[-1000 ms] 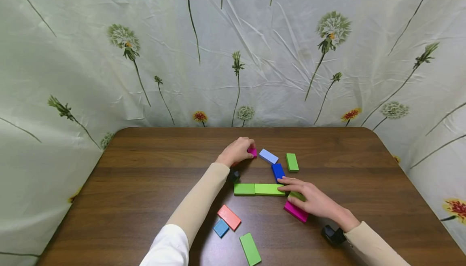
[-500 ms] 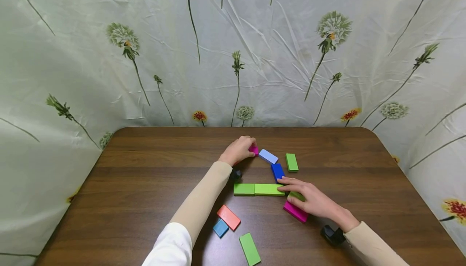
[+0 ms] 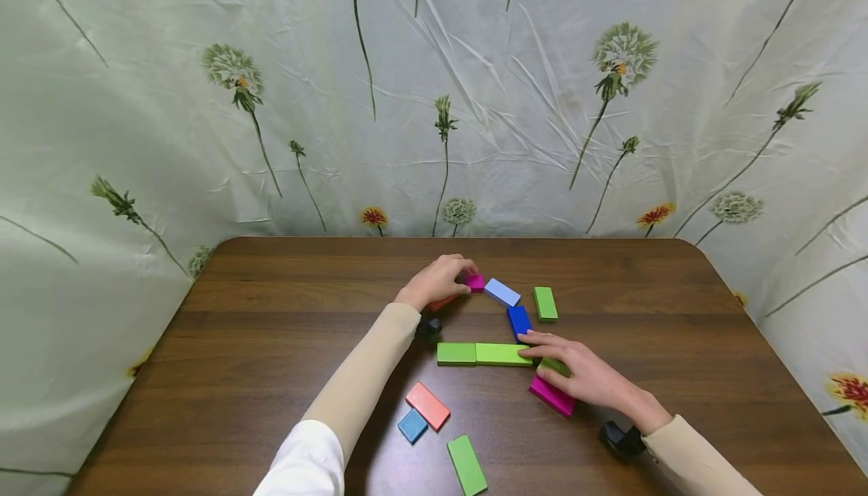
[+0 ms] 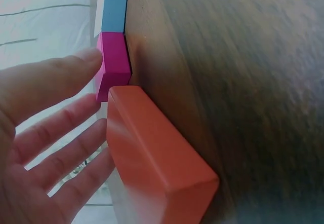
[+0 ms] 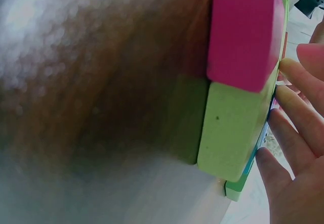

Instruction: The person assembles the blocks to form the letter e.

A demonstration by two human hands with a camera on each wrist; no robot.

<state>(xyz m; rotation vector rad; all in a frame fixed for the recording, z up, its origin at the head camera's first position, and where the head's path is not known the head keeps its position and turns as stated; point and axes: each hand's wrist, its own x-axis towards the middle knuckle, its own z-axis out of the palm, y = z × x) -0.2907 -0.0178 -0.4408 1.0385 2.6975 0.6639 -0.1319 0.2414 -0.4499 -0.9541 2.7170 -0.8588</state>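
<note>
My left hand (image 3: 437,283) is at the far side of the table, thumb and fingers spread around the end of a small magenta block (image 3: 476,283). In the left wrist view the thumb tip lies at that magenta block (image 4: 115,57), and an orange block (image 4: 152,143) sits just below it. The magenta block meets a light blue block (image 3: 502,292). My right hand (image 3: 583,372) rests with extended fingers over the row's right end, near a dark blue block (image 3: 519,321), a lime block (image 3: 505,354) and a larger magenta block (image 3: 552,396). Its palm partly hides another green block (image 3: 554,365).
A green block (image 3: 456,353) continues the lime one leftward. Separate green blocks lie at the back right (image 3: 545,304) and near the front (image 3: 466,465). A coral block (image 3: 428,406) touches a small blue block (image 3: 412,426). The wooden table (image 3: 271,375) ends before a floral curtain (image 3: 380,164).
The small magenta block went right to meet the light blue block. My left hand then drew back slightly left, uncovering more of it and the orange block. My right hand stayed put.
</note>
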